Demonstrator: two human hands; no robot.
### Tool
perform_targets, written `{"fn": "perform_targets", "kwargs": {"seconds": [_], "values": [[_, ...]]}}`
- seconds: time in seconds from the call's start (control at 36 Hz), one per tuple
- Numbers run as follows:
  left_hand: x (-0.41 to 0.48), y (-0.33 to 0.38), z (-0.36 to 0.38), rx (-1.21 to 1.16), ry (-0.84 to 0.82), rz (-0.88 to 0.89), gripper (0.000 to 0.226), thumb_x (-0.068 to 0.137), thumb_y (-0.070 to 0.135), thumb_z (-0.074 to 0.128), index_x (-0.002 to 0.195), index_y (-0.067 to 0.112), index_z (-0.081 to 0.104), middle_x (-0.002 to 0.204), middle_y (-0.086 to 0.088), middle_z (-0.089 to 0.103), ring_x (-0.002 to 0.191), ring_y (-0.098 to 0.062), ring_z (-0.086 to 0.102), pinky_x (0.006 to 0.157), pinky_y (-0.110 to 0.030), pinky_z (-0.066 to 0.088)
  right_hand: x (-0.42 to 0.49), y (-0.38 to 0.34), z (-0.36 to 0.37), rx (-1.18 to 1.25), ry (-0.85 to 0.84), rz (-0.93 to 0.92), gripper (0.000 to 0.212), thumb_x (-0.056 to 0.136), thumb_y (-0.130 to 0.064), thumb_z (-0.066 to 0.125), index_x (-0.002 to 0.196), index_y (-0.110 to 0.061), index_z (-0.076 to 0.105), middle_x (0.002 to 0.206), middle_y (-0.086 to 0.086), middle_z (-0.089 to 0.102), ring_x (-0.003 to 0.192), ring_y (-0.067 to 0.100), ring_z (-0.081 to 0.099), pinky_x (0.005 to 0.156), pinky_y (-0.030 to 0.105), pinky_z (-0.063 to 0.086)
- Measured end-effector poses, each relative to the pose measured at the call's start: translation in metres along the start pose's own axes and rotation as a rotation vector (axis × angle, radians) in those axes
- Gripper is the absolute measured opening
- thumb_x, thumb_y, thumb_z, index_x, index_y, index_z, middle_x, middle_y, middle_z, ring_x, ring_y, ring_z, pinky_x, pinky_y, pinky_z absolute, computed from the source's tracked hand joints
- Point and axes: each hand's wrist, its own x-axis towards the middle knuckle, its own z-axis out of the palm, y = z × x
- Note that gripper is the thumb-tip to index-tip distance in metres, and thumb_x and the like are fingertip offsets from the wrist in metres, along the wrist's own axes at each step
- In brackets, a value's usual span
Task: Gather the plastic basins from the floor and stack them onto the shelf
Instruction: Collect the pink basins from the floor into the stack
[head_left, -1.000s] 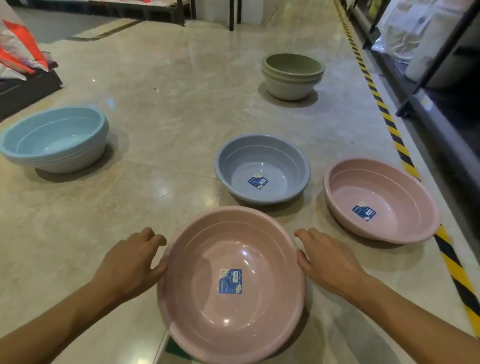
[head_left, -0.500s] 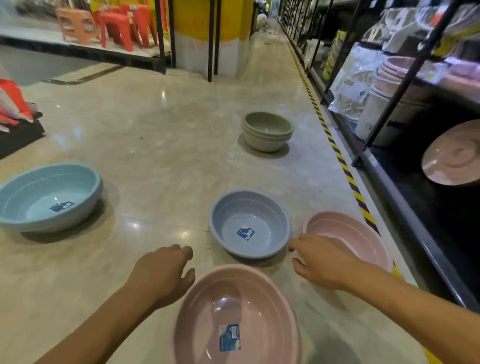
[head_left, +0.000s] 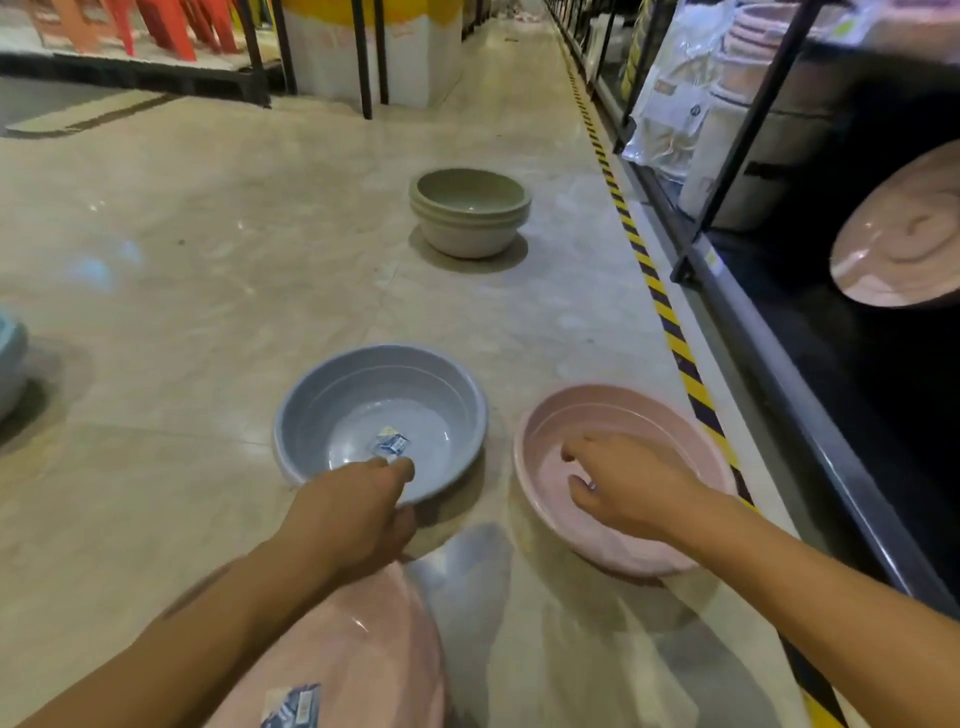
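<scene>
Low in the view, a pink basin (head_left: 363, 639) with a blue label is tilted; my left hand (head_left: 353, 514) curls over its far rim and grips it. Just beyond that hand a grey basin (head_left: 363, 395) stands on the floor. To its right lies a second pink basin (head_left: 623, 410), and my right hand (head_left: 628, 483) hovers over its inside with relaxed fingers, holding nothing. Farther up the aisle is a stack of green basins (head_left: 470, 213). A blue basin (head_left: 10, 358) shows only at the left edge. The dark shelf (head_left: 779, 364) runs along the right.
Yellow-black tape (head_left: 670, 322) marks the floor along the shelf's foot. On the shelf a pink basin (head_left: 904, 234) leans on its side, with bagged goods and tubs behind it. Black posts and a yellow-white pillar (head_left: 363, 52) stand at the far end.
The view has moved forward and right. My left hand has taken the near pink basin by its rim and tilted it. My right hand has reached out over the second pink basin.
</scene>
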Motion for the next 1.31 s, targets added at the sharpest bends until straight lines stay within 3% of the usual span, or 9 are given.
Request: {"fn": "perform_targets", "kwargs": {"seconds": [0.19,0.31,0.58,0.75,0.86,0.97,1.19,1.25,1.31], "values": [[0.057,0.069,0.040,-0.074,-0.017,-0.036,0.035,0.093,0.044,0.043,0.122,0.025,0.047,0.110,0.004,0.066,0.098,-0.028,0.063,0.070,-0.035,0.044,0.006,0.101,0.040,-0.002,0.036,0.145,0.032,0.099,-0.040,0.044,0.128,-0.029,0.053,0.127,-0.006,0.062,0.104,0.021,0.060,0.071,0.032,0.044],[0.088,0.092,0.060,-0.163,-0.011,-0.073,0.031,0.092,0.045,0.044,0.116,0.026,0.041,0.105,0.000,0.065,0.090,-0.030,0.063,0.073,-0.039,0.050,0.012,0.148,0.059,0.066,0.034,0.256,0.035,0.099,-0.038,0.046,0.132,-0.028,0.053,0.130,-0.005,0.063,0.109,0.022,0.062,0.078,0.034,0.049],[0.135,0.131,0.101,-0.496,-0.046,-0.224,0.084,0.074,0.066,0.041,0.148,0.032,0.020,0.124,-0.001,0.061,0.105,-0.027,0.062,0.091,-0.047,0.051,0.026,0.232,0.120,0.245,0.049,0.471,0.043,0.095,-0.036,0.051,0.137,-0.026,0.046,0.131,0.004,0.046,0.122,0.026,0.045,0.082,0.042,0.050],[0.144,0.137,0.117,-0.600,0.022,-0.213,0.055,0.081,0.029,0.063,0.130,0.035,0.038,0.085,0.022,0.054,0.084,-0.016,0.059,0.078,-0.040,0.052,0.028,0.246,0.144,0.405,0.077,0.481,0.046,0.092,-0.027,0.053,0.135,-0.031,0.038,0.118,0.008,0.054,0.101,0.034,0.057,0.082,0.050,0.054],[0.143,0.135,0.121,-0.690,-0.006,-0.258,0.067,0.084,0.021,0.067,0.145,0.025,0.039,0.095,0.009,0.061,0.081,-0.004,0.061,0.074,-0.028,0.047,0.024,0.248,0.148,0.537,0.193,0.443,0.055,0.093,-0.020,0.060,0.142,-0.035,0.039,0.134,0.001,0.058,0.116,0.025,0.058,0.096,0.047,0.049],[0.135,0.126,0.112,-0.734,0.061,-0.216,0.065,0.082,0.020,0.070,0.141,0.028,0.045,0.092,0.018,0.061,0.080,0.002,0.060,0.065,-0.011,0.046,0.017,0.248,0.135,0.603,0.276,0.409,0.056,0.090,-0.014,0.062,0.143,-0.029,0.048,0.134,-0.003,0.061,0.118,0.021,0.059,0.102,0.043,0.048],[0.088,0.077,0.068,-0.855,0.126,-0.203,0.064,0.079,0.028,0.071,0.138,0.039,0.048,0.096,0.002,0.065,0.074,-0.010,0.066,0.065,-0.022,0.054,-0.006,0.206,0.067,0.829,0.347,0.384,0.051,0.091,-0.016,0.064,0.136,-0.037,0.056,0.102,-0.013,0.060,0.085,0.011,0.061,0.061,0.026,0.049],[0.068,0.062,0.052,-0.896,0.148,-0.199,0.062,0.082,0.022,0.073,0.137,0.039,0.050,0.100,-0.004,0.065,0.077,-0.015,0.067,0.062,-0.022,0.057,-0.013,0.189,0.051,0.883,0.356,0.339,0.050,0.091,-0.014,0.066,0.133,-0.040,0.058,0.102,-0.005,0.062,0.082,0.013,0.061,0.059,0.025,0.049],[0.043,0.043,0.037,-0.867,0.157,-0.191,0.063,0.075,0.038,0.072,0.134,0.045,0.050,0.096,-0.001,0.066,0.080,-0.016,0.068,0.071,-0.027,0.059,-0.018,0.168,0.036,0.924,0.359,0.280,0.049,0.090,-0.013,0.068,0.129,-0.040,0.060,0.100,0.000,0.064,0.079,0.014,0.061,0.061,0.024,0.049]]}}
